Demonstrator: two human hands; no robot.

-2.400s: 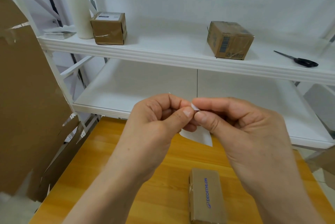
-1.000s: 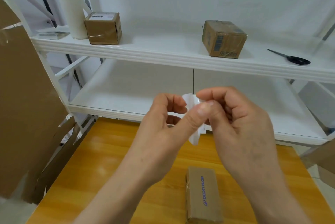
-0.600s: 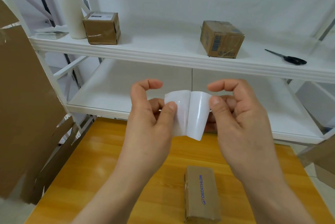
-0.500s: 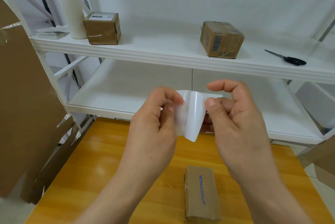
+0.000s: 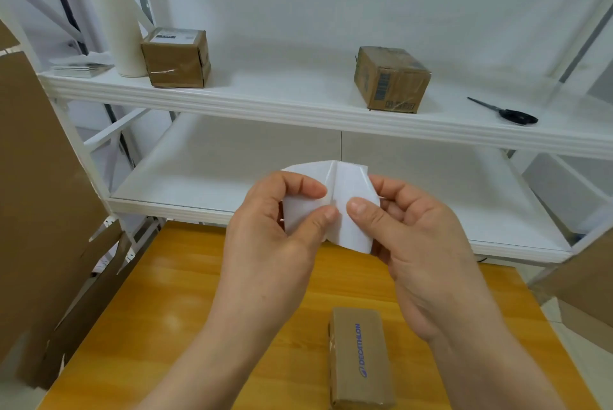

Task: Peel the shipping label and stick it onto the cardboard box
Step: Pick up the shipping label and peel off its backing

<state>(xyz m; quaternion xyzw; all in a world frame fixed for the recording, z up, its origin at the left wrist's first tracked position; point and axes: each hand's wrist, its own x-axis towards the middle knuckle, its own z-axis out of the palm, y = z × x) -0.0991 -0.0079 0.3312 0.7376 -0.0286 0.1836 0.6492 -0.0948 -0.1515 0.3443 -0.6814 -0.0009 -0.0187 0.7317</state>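
Note:
A white shipping label (image 5: 345, 192) is held in the air above the orange table (image 5: 172, 316), its two layers spread apart in a V. My left hand (image 5: 275, 237) pinches the left layer between thumb and forefinger. My right hand (image 5: 418, 244) pinches the right, glossy layer with the thumb on top. A narrow cardboard box (image 5: 360, 360) with blue lettering lies flat on the table below my hands, near the front edge, untouched.
A white shelf unit (image 5: 298, 108) stands behind the table, holding two small cardboard boxes (image 5: 177, 58) (image 5: 391, 78), a white bottle (image 5: 116, 25), a flat stack of sheets (image 5: 78, 69) and black scissors (image 5: 510, 113). Flattened cardboard (image 5: 36, 194) leans at the left.
The label went from a pinched corner between my fingertips to two layers pulled apart. Both hands rose slightly and now hold one layer each.

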